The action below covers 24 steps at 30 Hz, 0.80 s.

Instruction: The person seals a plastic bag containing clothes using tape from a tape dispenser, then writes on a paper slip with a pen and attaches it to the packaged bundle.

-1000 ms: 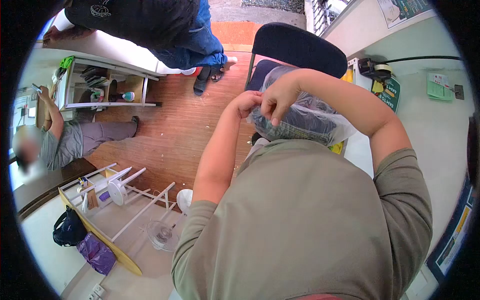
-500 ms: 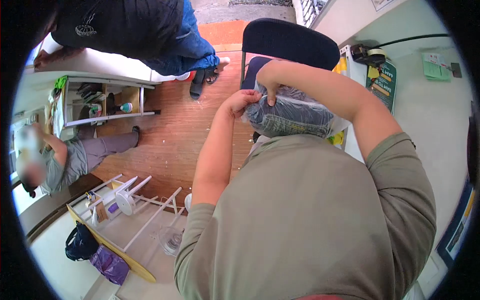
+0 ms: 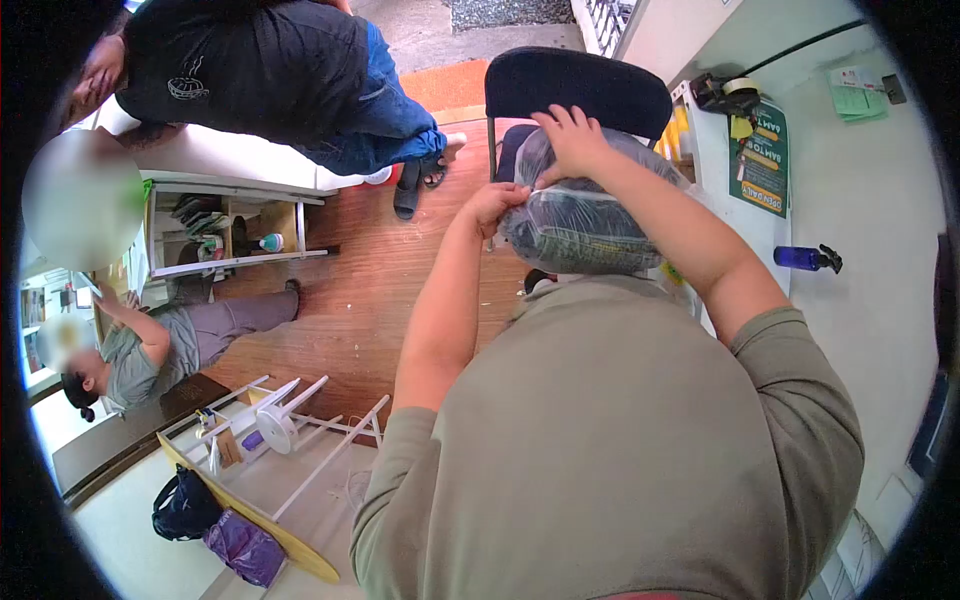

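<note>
A clear plastic bag [image 3: 590, 228] packed with dark folded cloth rests in front of me, at the seat of a dark padded chair [image 3: 580, 88]. At the bag's left end, my left hand [image 3: 497, 205] is closed, its thumb and fingers pinching the plastic edge. My right hand [image 3: 578, 148] lies across the top of the bag with fingers spread and thumb down on the plastic, close to the left fingertips. A whitish seam or fold of plastic runs along the bag below the right hand. The bag's underside is hidden.
On the right, a white table [image 3: 765, 232] carries a tape dispenser [image 3: 725, 95], a green sign [image 3: 762, 165] and a blue spray bottle [image 3: 800, 258]. A person in black [image 3: 250, 75] leans at a counter at upper left; another stands at left. A wooden-topped table [image 3: 270, 515] holds bags.
My right hand has gone from a bent, pinching pose to fingers spread over the bag's top. My left hand keeps its pinch. The camera view has shifted, bringing the spray bottle into sight.
</note>
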Each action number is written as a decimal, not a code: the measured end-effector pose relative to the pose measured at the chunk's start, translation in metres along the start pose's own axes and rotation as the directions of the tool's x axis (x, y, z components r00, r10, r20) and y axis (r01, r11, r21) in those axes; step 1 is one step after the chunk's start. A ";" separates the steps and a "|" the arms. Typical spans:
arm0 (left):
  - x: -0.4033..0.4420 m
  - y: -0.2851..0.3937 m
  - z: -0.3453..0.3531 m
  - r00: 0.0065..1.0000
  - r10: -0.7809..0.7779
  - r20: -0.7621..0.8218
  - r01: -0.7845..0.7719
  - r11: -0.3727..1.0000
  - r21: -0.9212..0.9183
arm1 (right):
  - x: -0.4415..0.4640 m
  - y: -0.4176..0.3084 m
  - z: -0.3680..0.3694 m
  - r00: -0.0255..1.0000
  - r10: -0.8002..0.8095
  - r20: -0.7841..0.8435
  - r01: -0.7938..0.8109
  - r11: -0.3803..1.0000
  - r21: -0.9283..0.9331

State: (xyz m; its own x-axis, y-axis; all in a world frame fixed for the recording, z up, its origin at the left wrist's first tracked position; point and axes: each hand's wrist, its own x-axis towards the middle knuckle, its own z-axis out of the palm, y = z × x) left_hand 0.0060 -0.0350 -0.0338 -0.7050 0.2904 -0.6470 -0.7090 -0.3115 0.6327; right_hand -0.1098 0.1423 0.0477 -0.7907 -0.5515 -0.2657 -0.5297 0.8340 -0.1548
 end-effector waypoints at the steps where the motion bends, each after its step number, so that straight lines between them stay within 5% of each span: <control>1: -0.005 0.003 0.003 0.999 -0.042 -0.012 0.043 0.999 0.023 | -0.004 0.007 0.022 0.998 0.067 -0.001 -0.067 0.997 0.028; 4: 0.007 0.004 -0.005 0.999 -0.038 -0.017 0.038 0.999 0.037 | 0.013 0.031 0.033 0.943 0.329 -0.049 -0.300 0.907 0.297; 7: 0.014 0.003 -0.017 0.999 -0.034 -0.004 0.034 0.996 0.080 | 0.009 0.020 0.033 0.985 0.171 0.003 -0.152 0.864 0.480; 8: 0.013 0.006 -0.013 0.999 -0.039 -0.017 0.040 0.996 0.079 | -0.009 0.014 0.037 0.999 -0.001 -0.036 0.009 0.971 0.240; 12: 0.008 0.007 -0.008 0.996 -0.084 -0.043 0.087 0.994 0.069 | 0.016 0.023 0.065 0.912 0.345 -0.220 -0.186 0.829 0.528; 14: 0.008 0.010 -0.010 1.000 -0.028 -0.012 0.029 0.992 0.120 | -0.026 -0.008 0.026 1.000 0.010 -0.010 -0.006 0.947 0.320; 16: 0.003 0.015 -0.012 0.998 0.045 0.035 -0.051 0.979 0.198 | -0.075 -0.037 0.020 0.951 -0.296 0.084 0.278 0.944 0.180; 17: 0.004 0.026 -0.014 0.994 0.046 -0.101 -0.003 0.919 0.394 | -0.089 -0.042 0.029 0.941 -0.329 0.077 0.314 0.935 0.166; 19: 0.015 0.058 -0.023 0.935 0.156 -0.320 0.132 0.682 0.719 | -0.113 -0.032 0.026 0.892 -0.363 -0.270 0.429 0.867 0.253; 21: 0.065 0.075 -0.064 0.845 0.503 -0.182 -0.059 0.426 0.903 | -0.136 -0.010 0.035 0.777 -0.257 -0.574 0.553 0.715 0.428; 22: 0.071 0.097 -0.046 0.826 0.550 -0.120 -0.188 0.470 0.863 | -0.158 -0.006 0.035 0.777 -0.045 -0.628 0.403 0.802 0.441; 24: 0.099 0.124 -0.015 0.775 0.604 0.185 -0.419 0.271 0.867 | -0.205 -0.008 0.049 0.654 0.410 -0.636 -0.010 0.845 0.535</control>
State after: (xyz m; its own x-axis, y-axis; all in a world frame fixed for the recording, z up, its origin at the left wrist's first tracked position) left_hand -0.1515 -0.0582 -0.0252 -0.9780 0.2046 -0.0401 0.0876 0.5781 0.8112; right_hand 0.0720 0.2495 0.0569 -0.9294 -0.0303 0.3679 -0.2757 0.7196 -0.6373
